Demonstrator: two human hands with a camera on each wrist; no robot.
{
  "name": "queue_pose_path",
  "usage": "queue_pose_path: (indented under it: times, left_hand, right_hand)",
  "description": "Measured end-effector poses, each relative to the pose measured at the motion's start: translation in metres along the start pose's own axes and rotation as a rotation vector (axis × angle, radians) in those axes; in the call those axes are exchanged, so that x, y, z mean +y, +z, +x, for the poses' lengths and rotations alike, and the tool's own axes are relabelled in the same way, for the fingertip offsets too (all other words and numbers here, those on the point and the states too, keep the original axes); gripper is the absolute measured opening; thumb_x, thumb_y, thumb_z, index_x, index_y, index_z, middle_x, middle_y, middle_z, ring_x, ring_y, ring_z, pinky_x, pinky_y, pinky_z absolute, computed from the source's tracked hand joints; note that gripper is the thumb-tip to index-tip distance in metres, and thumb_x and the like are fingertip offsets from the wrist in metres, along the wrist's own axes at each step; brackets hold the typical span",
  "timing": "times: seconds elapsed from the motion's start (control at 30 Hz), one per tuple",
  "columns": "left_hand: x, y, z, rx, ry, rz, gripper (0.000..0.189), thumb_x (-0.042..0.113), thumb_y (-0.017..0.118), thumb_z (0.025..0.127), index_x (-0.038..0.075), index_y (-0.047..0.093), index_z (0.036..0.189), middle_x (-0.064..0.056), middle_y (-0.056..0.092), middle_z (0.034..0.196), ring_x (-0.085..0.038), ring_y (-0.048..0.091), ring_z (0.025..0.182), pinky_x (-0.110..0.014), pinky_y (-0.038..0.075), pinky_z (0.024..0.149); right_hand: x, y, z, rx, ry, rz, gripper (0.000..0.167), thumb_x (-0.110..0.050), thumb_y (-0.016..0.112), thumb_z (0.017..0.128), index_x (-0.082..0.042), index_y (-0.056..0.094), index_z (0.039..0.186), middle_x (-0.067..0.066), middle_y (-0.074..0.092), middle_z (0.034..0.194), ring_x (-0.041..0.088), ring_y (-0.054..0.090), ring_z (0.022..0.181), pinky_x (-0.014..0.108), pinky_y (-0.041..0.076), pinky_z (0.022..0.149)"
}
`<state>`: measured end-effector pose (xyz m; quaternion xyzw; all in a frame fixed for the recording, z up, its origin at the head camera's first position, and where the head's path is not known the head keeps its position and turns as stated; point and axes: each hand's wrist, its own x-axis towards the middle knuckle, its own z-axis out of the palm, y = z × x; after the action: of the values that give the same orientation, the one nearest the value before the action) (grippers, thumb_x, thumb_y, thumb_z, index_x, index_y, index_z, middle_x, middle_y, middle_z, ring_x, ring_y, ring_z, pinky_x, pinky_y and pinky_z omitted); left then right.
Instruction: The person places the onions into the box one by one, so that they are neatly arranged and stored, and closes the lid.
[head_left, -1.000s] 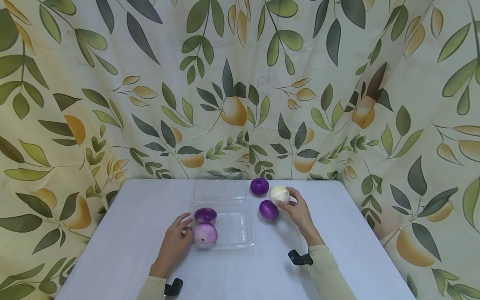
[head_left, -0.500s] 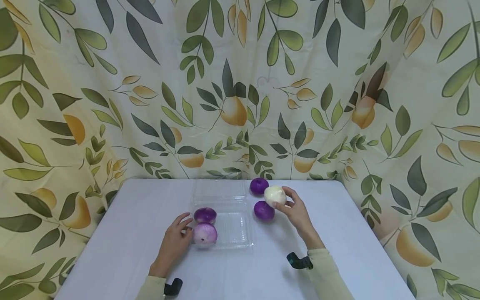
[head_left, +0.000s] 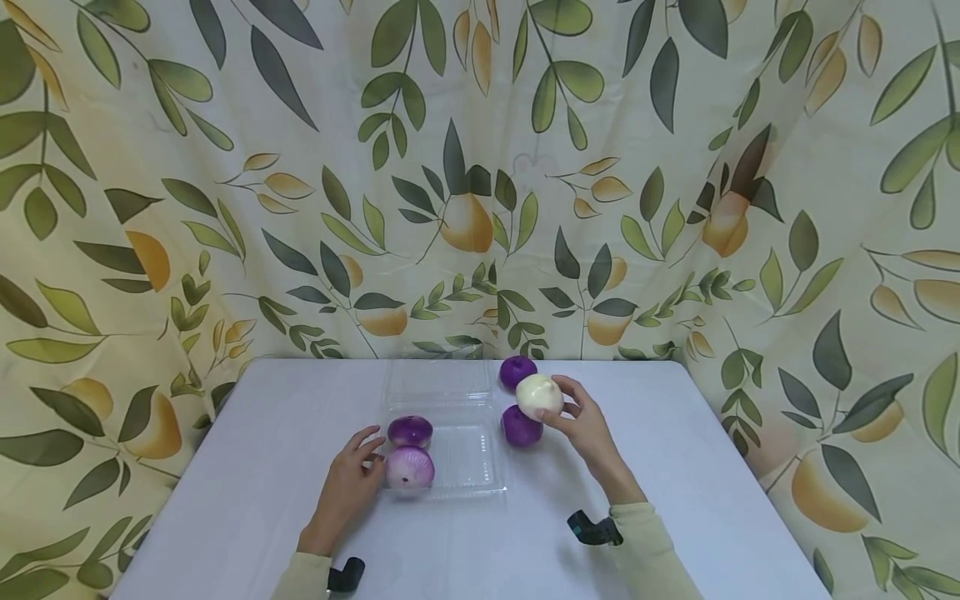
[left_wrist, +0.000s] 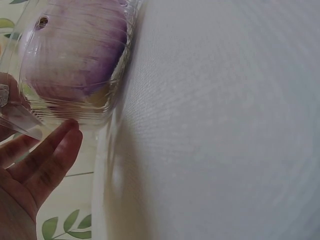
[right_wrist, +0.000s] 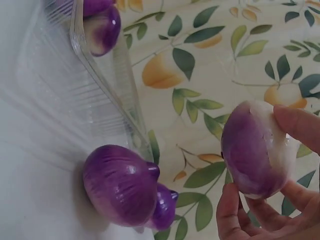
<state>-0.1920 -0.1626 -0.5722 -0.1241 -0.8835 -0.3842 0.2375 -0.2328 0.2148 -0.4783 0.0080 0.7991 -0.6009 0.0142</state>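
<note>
A whitish onion (head_left: 539,396) with a purple side (right_wrist: 255,150) is held up by my right hand (head_left: 588,421) between thumb and fingertips. Below and behind it, a nearer purple onion (head_left: 521,427) and a farther purple onion (head_left: 517,372) are on the table right of a clear plastic clamshell box (head_left: 465,454). Inside the box, along its left side, lie a dark purple onion (head_left: 409,432) and a paler, streaked onion (head_left: 409,468). My left hand (head_left: 348,483) pinches the box's left rim, thumb over it and fingers (left_wrist: 55,160) against the outer wall.
The box's lid (head_left: 438,382) lies folded back toward the far table edge. A white cloth covers the table (head_left: 247,467), with a leaf-and-fruit patterned curtain (head_left: 480,208) behind and at both sides. A black wrist camera (head_left: 594,528) sits on the right sleeve.
My right hand has carried the whitish onion left toward the box. The nearer purple onion on the table has also shifted left. My left hand stays in place.
</note>
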Motion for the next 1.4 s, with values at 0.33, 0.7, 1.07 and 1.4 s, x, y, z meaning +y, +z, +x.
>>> queue_pose_path:
  times: [0.33,0.7,1.07,1.4]
  left_hand:
    - [0.001,-0.002,-0.001,-0.017,-0.017,-0.011,0.03,-0.002,0.064,0.083,-0.003,0.071,0.112,-0.013,0.062,0.131,-0.016,0.072,0.08,-0.021,0.058,0.064]
    - [0.0,-0.001,-0.001,-0.024,-0.032,0.006,0.031,-0.002,0.064,0.083,-0.002,0.071,0.112,-0.011,0.062,0.131,-0.015,0.072,0.081,-0.022,0.058,0.065]
    - [0.0,-0.001,0.0,-0.03,-0.041,0.0,0.03,0.0,0.064,0.083,-0.001,0.071,0.112,-0.009,0.063,0.131,-0.015,0.072,0.082,-0.023,0.058,0.066]
    - [0.0,-0.001,0.0,-0.037,-0.045,-0.01,0.03,-0.001,0.064,0.083,-0.001,0.071,0.113,-0.009,0.062,0.132,-0.015,0.072,0.082,-0.022,0.058,0.066]
  right_hand:
    - [-0.001,0.01,-0.007,-0.027,-0.029,-0.042,0.072,-0.028,0.079,0.082,-0.02,0.044,0.144,0.007,0.046,0.147,0.032,0.051,0.127,0.049,0.047,0.101]
    - [0.001,0.024,-0.011,-0.047,-0.032,-0.051,0.07,-0.026,0.08,0.08,-0.022,0.046,0.142,0.006,0.047,0.147,0.031,0.053,0.125,0.046,0.051,0.098]
    - [0.002,0.039,-0.017,-0.099,-0.062,-0.047,0.069,-0.022,0.082,0.078,-0.019,0.049,0.14,0.011,0.051,0.144,0.034,0.054,0.124,0.051,0.049,0.102]
    - [0.006,0.052,-0.02,-0.141,-0.111,-0.054,0.067,-0.011,0.08,0.079,-0.013,0.05,0.139,0.016,0.057,0.132,0.029,0.059,0.113,0.047,0.052,0.099]
